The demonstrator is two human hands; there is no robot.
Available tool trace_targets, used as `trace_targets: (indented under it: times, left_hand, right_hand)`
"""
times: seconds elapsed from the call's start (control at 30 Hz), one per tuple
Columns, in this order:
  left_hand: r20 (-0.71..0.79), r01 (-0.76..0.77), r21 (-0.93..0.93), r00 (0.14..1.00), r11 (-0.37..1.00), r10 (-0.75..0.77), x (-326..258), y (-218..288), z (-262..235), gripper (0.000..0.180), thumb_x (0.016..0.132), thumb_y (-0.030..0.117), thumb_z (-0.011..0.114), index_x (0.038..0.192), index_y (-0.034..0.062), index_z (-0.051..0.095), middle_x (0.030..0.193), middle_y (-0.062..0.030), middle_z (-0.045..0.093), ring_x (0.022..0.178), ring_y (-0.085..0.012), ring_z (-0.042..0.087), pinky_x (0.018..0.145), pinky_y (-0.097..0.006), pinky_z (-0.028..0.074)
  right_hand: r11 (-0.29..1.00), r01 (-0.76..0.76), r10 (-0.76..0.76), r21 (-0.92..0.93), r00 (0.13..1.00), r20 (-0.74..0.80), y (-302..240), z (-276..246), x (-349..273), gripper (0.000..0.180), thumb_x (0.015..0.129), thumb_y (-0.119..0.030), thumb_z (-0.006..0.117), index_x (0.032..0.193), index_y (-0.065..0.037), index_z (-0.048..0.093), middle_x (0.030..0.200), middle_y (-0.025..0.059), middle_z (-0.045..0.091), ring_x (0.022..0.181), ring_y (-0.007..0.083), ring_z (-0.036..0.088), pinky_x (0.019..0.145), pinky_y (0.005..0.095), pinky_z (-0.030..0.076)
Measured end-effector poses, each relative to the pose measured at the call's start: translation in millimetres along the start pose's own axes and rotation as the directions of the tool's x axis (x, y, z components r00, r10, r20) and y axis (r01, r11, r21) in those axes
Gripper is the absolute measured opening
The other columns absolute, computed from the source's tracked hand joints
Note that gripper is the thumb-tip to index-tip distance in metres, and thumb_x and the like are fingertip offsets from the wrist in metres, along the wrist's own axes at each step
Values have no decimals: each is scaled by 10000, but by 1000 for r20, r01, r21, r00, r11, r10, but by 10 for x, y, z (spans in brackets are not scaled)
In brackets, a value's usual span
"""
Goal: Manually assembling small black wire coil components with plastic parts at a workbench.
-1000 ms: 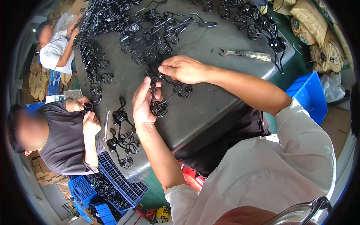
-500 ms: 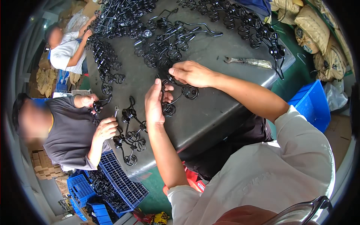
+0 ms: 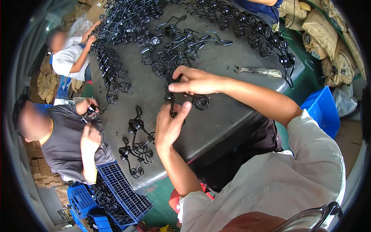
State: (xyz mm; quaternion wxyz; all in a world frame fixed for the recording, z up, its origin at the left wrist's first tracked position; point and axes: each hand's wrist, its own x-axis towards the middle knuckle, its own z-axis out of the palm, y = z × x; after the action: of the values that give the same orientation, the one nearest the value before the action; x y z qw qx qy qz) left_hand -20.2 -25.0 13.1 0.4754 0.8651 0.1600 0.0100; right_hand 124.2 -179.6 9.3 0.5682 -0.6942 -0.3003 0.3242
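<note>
Head view, catalogue of the work surface. Item in hand: one black wire spring piece (image 3: 193, 101), bent rod with coiled loops, lying at the middle of the dark grey counter (image 3: 232, 120) and partly lifted off it. Left hand (image 3: 169, 125) is closed on the piece's lower stem, thumb up and fingers wrapped; right hand (image 3: 195, 80) pinches its upper end between thumb and fingertips, just above the coil.

Handling, as judged: stiff steel wire, springy at the coils, light enough for one hand, not fragile. Smooth coating may slip, and hooked ends are likely to snag neighbouring pieces. Best held on the straight rod sections, not the coils.

Other stock: a small group of like pieces (image 3: 136, 145) near the counter's left edge; a large tangled heap (image 3: 170, 42) across the far side. One metal wrench (image 3: 258, 71) lies apart to the right. Blue slatted crates (image 3: 123, 191) stand below the counter, a blue bin (image 3: 320, 112) to the right. Two other people work at the left edge, hands on their own pieces.
</note>
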Motion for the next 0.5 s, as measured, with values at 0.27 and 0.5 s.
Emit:
trace_targets:
  times: [0.27,0.5]
  left_hand:
    - [-81,-3,30,997,1000,6,-33,178,91,515,824,438,847,719,-7,610,616,-114,605,576,-208,580,583,-369,467]
    - [-133,-88,72,986,994,97,-52,180,102,502,875,412,805,737,-34,619,612,-100,566,574,-200,530,570,-367,440]
  right_hand:
    - [731,-187,117,656,982,150,75,42,-9,704,941,-273,759,1392,77,346,1009,162,657,865,217,687,736,336,583]
    - [679,-202,80,706,976,202,131,22,-25,672,923,-223,775,1371,62,364,1025,137,657,902,210,686,809,358,562]
